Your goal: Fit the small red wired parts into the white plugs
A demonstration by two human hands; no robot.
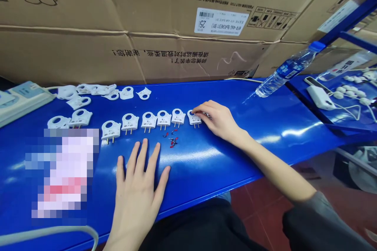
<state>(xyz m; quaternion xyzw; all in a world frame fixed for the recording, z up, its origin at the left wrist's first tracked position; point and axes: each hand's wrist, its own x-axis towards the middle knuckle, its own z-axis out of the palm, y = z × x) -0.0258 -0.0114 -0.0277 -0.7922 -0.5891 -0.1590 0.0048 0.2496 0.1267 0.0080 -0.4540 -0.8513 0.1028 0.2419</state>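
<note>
My left hand [138, 188] lies flat on the blue tabletop [206, 164], fingers spread, holding nothing. At the right end of a row of white plug shells with rings and two metal pins, my right hand [216, 119] pinches the upper part of one plug shell [193, 118]. My fingertips partly cover its ring. Several like it stand to the left, such as one plug shell [178, 117] beside it and another [111, 130] further along. Between my hands are several small red and black parts [174, 141]. Something small and pale is partly hidden behind my right fingers.
More white plastic pieces [126, 93] lie behind the row. A white power strip [25, 100] sits at far left, near a blurred-out pink item [67, 172]. Large cardboard boxes [161, 8] form the back. A tilted water bottle [288, 70] and a white adapter [321, 97] are at right.
</note>
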